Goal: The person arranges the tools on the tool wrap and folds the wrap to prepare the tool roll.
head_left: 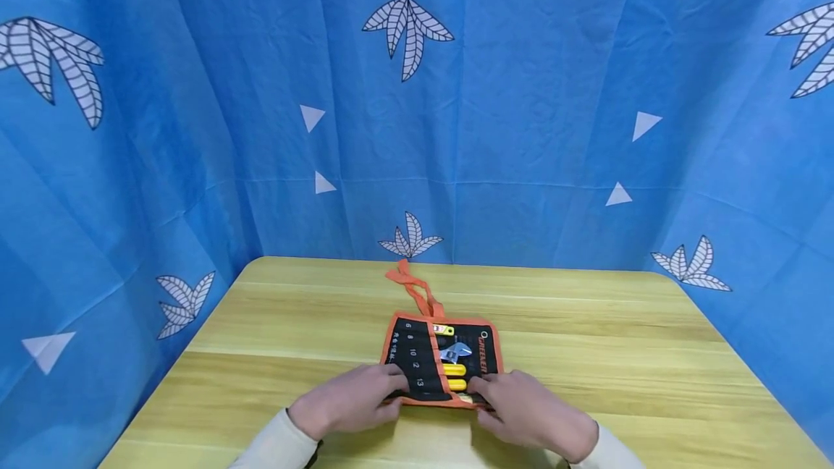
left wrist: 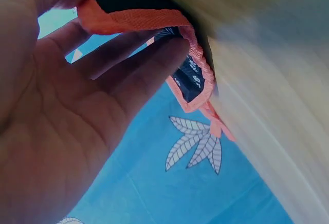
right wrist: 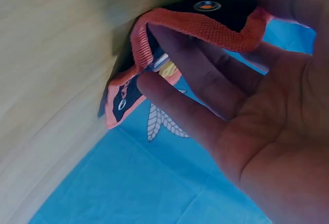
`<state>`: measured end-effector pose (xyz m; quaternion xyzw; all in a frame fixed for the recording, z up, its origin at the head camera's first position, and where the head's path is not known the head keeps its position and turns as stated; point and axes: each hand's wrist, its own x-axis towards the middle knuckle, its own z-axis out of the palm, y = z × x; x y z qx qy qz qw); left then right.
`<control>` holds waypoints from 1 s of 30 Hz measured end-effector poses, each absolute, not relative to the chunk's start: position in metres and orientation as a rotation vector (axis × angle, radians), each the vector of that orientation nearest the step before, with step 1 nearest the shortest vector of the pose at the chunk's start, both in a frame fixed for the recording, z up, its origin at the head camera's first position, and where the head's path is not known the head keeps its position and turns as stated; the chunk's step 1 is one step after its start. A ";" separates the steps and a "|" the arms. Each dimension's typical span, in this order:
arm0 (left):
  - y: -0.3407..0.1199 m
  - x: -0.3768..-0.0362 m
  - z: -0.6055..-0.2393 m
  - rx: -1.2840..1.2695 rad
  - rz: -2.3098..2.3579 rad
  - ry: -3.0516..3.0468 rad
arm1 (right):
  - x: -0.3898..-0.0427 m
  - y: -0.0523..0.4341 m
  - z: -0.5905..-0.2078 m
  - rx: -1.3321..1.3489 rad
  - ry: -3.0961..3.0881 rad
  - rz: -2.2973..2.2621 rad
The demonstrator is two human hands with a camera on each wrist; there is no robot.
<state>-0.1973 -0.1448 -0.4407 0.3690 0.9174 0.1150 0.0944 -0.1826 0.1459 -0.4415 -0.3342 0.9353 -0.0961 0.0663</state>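
A black tool roll [head_left: 407, 353] with orange trim lies on the table, its pocket flap marked with sizes such as 6, 8 and 10. From the pockets stick out an adjustable wrench [head_left: 455, 351] and yellow handles [head_left: 454, 369]. My left hand [head_left: 355, 398] pinches the near left edge, thumb at the orange trim [left wrist: 139, 21] and fingers over the inner side. At the near right corner my right hand [head_left: 529, 411] holds the edge the same way, beside a metal eyelet [right wrist: 207, 6]. The fingers partly cover the lower pockets.
Orange tie straps [head_left: 417, 288] trail from the roll's far edge toward the back of the wooden table [head_left: 599, 339]. Behind the table's rounded far edge hangs a blue curtain [head_left: 534, 129] with leaf prints, which also runs along both sides.
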 end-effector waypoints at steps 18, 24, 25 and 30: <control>-0.142 -0.204 -0.450 1.287 0.620 2.770 | -0.189 0.155 -0.451 -1.091 2.904 -0.552; -0.142 -0.205 -0.451 1.246 0.573 2.836 | -0.189 0.158 -0.452 -1.099 2.942 -0.624; -0.142 -0.204 -0.451 1.230 0.568 2.849 | -0.189 0.158 -0.452 -1.100 2.953 -0.627; -0.143 -0.202 -0.448 1.151 0.524 2.901 | -0.188 0.159 -0.452 -1.038 3.034 -0.559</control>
